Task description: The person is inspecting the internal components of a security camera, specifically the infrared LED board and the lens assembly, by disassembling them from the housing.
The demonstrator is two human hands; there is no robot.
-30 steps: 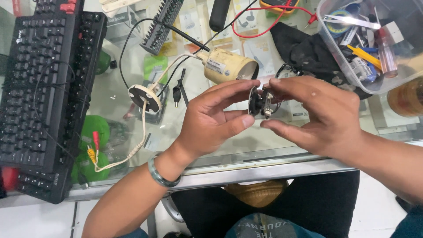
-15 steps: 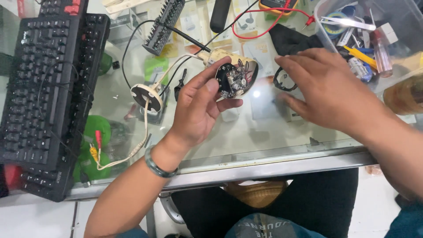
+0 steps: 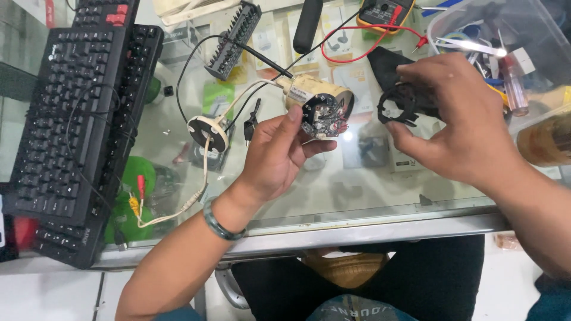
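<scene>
Camera body [image 3: 321, 101], cream and tube-shaped, is held above the glass table [image 3: 333, 190] with its round circuit board [image 3: 321, 116] facing up. Bare glass lies open below the grip, toward the table's metal edge [image 3: 369, 229]; the far side is crowded with wires and tools. The left hand [image 3: 276, 157] reaches up from the near edge, thumb and fingertips closed on the camera body's front end. The right hand [image 3: 458, 122], just beside it but apart, pinches a black ring [image 3: 397, 107] between thumb and fingers. A white cable [image 3: 205, 166] trails left of the grip past a black keyboard [image 3: 77, 119]. Beyond the right hand, a clear plastic box [image 3: 523, 35] holds small tools and pens.
</scene>
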